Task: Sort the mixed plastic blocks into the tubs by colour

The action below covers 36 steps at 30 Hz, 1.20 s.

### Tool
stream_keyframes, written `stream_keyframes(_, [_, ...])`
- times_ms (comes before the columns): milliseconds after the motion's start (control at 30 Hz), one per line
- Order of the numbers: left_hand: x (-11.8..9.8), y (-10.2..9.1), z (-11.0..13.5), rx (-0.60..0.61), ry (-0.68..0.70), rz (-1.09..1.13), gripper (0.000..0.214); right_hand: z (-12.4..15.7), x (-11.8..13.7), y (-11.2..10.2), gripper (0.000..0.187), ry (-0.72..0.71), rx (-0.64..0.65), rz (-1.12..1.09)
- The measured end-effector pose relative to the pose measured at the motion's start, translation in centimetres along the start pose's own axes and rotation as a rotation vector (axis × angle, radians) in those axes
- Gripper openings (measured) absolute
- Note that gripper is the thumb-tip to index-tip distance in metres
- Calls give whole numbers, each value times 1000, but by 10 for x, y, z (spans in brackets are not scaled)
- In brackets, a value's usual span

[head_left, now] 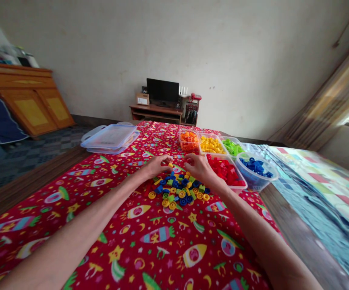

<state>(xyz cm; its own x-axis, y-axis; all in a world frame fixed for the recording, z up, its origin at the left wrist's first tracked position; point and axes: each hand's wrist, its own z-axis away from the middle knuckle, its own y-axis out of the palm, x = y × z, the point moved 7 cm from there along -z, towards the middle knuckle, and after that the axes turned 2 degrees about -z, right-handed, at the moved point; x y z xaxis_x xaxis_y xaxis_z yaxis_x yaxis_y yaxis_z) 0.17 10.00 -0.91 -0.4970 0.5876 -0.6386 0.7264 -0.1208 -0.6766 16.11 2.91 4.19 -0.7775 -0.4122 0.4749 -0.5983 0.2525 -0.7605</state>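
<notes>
Pinched at the fingertips of my left hand (158, 166) is a small yellow toy brick (170, 164). My right hand (200, 167) hovers at the far right side of a loose pile of toy bricks (179, 187), its fingers curled together; whether anything is between them is hidden. Blue, yellow and green pieces make up the pile, several of them round and wheel-like. Just beyond my right wrist stands a clear tub of red bricks (225, 171), partly covered by that hand.
Behind the red tub are tubs of orange bricks (189, 141), yellow bricks (212, 145) and green bricks (232, 147). A round tub of blue bricks (256, 167) stands at the right. Stacked clear lids (111, 137) lie at the left on the red patterned cloth (150, 257).
</notes>
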Motion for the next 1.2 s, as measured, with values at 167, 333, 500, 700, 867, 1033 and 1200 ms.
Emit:
stream_keyframes(167, [4, -18, -1, 64, -20, -248, 39, -5, -5, -25, 19, 69, -47, -168])
stream_keyframes(333, [10, -32, 30, 333, -149, -336, 38, -8, -10, -39, 11, 98, -88, -106])
stream_keyframes(500, [-2, -34, 71, 462, -199, -377, 32, -7, -6, -33, 17, 64, -88, -113])
stream_keyframes(700, [-10, -21, 75, 311, -223, -492, 20, -5, -3, -26, 20, -16, -69, -135])
stream_keyframes(867, [-13, -18, 66, 223, -219, -567, 13, -4, 2, -25, 21, 10, -50, -79])
stream_keyframes(1033, [-2, -24, 65, 192, -281, -382, 12, -4, 6, -25, 22, 10, -26, -76])
stream_keyframes(1200, [-8, -41, 47, 94, -306, 12, 28, -5, 3, -14, 20, 16, 12, -206])
